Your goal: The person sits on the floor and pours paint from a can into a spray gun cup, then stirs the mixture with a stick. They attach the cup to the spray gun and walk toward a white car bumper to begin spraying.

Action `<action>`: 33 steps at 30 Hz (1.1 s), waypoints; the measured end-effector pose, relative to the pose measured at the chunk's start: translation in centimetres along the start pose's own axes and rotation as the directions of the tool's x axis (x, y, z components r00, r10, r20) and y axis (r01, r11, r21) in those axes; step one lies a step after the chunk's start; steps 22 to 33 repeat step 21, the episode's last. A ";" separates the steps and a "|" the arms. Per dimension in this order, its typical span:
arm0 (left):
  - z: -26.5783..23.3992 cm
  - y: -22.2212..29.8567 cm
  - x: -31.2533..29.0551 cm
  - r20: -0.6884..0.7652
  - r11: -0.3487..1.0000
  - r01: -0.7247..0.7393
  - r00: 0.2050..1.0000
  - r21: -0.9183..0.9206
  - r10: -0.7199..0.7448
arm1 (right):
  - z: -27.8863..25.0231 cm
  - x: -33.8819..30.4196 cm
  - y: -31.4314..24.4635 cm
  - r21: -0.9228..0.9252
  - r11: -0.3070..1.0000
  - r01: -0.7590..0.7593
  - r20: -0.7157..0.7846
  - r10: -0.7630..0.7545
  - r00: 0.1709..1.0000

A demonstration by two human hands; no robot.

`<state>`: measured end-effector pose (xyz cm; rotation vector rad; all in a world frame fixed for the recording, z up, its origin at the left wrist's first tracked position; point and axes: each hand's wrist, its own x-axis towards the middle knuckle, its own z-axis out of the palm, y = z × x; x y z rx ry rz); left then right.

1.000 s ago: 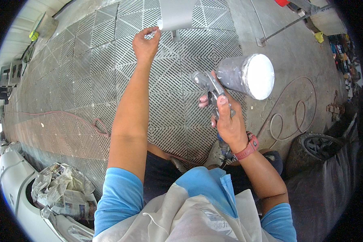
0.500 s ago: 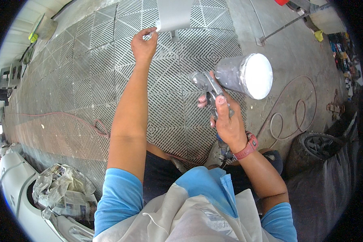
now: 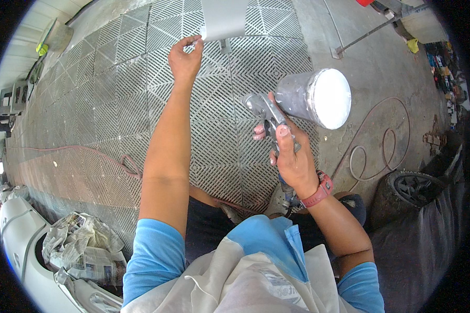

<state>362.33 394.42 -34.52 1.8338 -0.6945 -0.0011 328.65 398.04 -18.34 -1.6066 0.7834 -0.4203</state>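
Note:
My left hand [image 3: 186,60] reaches far forward with thumb and fingers pinched at the near left corner of a smooth grey panel [image 3: 224,21]. The panel's far part runs out of the picture at the top. In my right hand [image 3: 296,159] is a metal spray gun [image 3: 270,112], its handle wrapped by my fingers and its nozzle end pointing forward and left. A cup [image 3: 297,94] with a bright white top sits on the gun's right side. Pale paint marks the fingertips of my right hand. The panel and the gun are apart.
Grated floor tiles [image 3: 193,115] lie below me, with concrete to the right. A thin hose [image 3: 389,101] loops over the concrete near a tyre [image 3: 418,182]. At lower left, crumpled newspaper [image 3: 83,245] lies by a silver car part [image 3: 21,224]. A metal stand leg [image 3: 365,36] juts in at upper right.
The spray gun and my right hand have shifted very slightly left. My left hand stays at the panel's corner.

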 end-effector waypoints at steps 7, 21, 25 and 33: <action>0.1 -0.2 0.0 0.004 1.000 0.010 1.000 0.014 -0.010 | -0.1 -0.1 0.2 0.055 0.997 0.052 -0.036 -0.050 0.998; 0.2 -1.2 1.0 0.062 0.999 0.027 0.998 -0.041 -0.024 | -0.4 -0.2 0.0 0.078 0.996 0.034 -0.031 -0.032 0.999; 0.2 -1.2 1.0 0.062 0.999 0.027 0.998 -0.041 -0.024 | -0.4 -0.2 0.0 0.078 0.996 0.034 -0.031 -0.032 0.999; 0.2 -1.2 1.0 0.062 0.999 0.027 0.998 -0.041 -0.024 | -0.4 -0.2 0.0 0.078 0.996 0.034 -0.031 -0.032 0.999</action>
